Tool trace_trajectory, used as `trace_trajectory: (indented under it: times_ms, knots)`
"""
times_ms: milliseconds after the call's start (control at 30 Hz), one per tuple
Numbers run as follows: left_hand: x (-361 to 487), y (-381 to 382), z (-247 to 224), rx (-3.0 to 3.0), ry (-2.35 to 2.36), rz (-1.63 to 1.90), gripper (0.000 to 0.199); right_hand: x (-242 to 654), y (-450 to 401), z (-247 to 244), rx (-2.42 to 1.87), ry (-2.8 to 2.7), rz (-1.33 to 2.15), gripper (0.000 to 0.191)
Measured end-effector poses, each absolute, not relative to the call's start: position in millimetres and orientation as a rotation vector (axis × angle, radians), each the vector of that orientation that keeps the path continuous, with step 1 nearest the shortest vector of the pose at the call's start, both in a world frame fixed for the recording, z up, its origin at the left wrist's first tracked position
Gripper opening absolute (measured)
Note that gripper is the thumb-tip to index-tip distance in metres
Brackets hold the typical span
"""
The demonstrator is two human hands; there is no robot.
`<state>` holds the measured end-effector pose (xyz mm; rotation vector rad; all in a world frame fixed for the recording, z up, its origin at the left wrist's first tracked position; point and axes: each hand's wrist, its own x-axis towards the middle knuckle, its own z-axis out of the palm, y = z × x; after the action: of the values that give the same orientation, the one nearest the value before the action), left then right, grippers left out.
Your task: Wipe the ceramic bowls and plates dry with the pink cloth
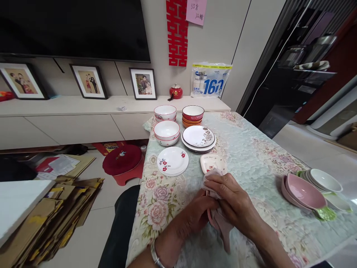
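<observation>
While L hand (196, 208) is curling round a pink dish (211, 219) over tbl (245, 143), fingers of R hand (237, 197), pressed together, are holding a cloth (211, 182) on it; plates (173, 160) & bowls (166, 131) are standing stacked.

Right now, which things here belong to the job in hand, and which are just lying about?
Seemingly part of the job:
- pale cloth, in the right hand
- pink item, partly hidden, in the left hand
- probably the plates, bowls and pink dishes on the tablecloth

Just lying about, it seems:
- framed photos
- red jar
- cardboard
- red stool
</observation>
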<state>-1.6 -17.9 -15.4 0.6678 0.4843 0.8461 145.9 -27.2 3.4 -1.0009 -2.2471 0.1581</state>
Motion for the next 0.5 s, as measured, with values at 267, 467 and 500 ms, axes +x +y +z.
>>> trace_trajectory:
  times_ms: [267, 467, 500]
  knots:
    - [2, -13, -28, 0.874, 0.614, 0.829, 0.035, 153, -23, -2, -1.166, -2.254, 0.092, 0.040]
    - [2, -11, -36, 1.037, 0.669, 0.955, 0.077, 171, -13, -9, -1.417, -2.028, 0.327, 0.040]
    - [1, -12, -35, 1.048, 0.678, 0.960, 0.080, 174, -12, -10, -1.464, -1.987, 0.393, 0.038]
